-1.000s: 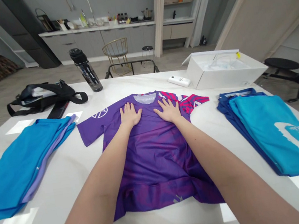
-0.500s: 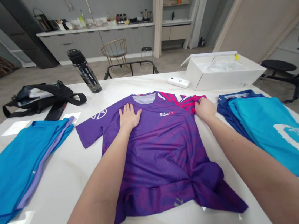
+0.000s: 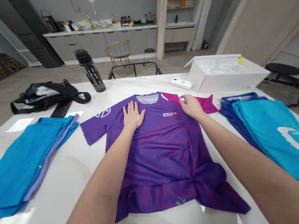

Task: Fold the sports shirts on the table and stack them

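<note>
A purple T-shirt (image 3: 157, 144) with a pink-striped sleeve lies spread front up on the white table, its hem bunched and folded. My left hand (image 3: 133, 116) rests flat on its upper chest, left of the collar, fingers spread. At the shoulder by the striped sleeve is my right hand (image 3: 192, 106), its thumb and fingers bent together on the fabric. The striped sleeve extends past it to the right.
Folded blue clothes (image 3: 19, 161) lie at the left, more blue garments (image 3: 276, 134) at the right. Behind are a black bag (image 3: 46, 95), a phone (image 3: 61, 108), a bottle (image 3: 91, 72), a white device (image 3: 181, 83) and an open white box (image 3: 225, 76).
My right hand has moved left from the striped sleeve to the shoulder, and that sleeve now lies extended. My left hand stays on the chest. The view has shifted slightly.
</note>
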Demonstrator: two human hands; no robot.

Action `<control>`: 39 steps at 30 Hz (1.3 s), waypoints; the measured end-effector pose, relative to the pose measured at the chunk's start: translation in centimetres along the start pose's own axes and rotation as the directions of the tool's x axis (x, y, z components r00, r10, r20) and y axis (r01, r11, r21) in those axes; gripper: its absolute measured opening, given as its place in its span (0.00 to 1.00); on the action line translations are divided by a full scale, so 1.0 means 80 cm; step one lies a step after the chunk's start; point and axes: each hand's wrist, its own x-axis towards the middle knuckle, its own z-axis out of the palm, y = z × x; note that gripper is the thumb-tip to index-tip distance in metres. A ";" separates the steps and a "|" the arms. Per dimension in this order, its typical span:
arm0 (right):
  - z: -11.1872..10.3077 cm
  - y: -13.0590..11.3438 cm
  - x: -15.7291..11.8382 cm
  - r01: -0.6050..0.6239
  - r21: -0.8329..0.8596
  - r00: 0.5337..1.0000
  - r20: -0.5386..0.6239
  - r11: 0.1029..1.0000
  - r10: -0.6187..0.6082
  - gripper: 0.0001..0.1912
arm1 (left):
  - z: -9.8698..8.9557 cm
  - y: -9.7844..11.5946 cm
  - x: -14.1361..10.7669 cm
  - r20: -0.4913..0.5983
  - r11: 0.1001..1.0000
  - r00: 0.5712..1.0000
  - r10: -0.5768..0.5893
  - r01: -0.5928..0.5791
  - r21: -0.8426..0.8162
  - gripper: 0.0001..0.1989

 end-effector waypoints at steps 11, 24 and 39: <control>0.086 -0.095 0.044 -0.066 -0.165 0.942 0.315 0.984 0.116 0.37 | -0.008 -0.007 0.061 -0.028 1.000 1.000 -0.013 0.013 0.003 0.38; 0.092 -0.091 0.062 0.074 -0.156 0.985 0.164 0.985 -0.048 0.37 | -0.002 -0.003 0.082 -0.160 0.991 0.978 0.135 -0.133 0.024 0.32; 0.014 -0.083 -0.140 0.157 -0.126 0.965 0.231 0.980 -0.125 0.28 | -0.006 0.066 -0.135 -0.060 0.974 0.973 0.224 -0.225 -0.012 0.30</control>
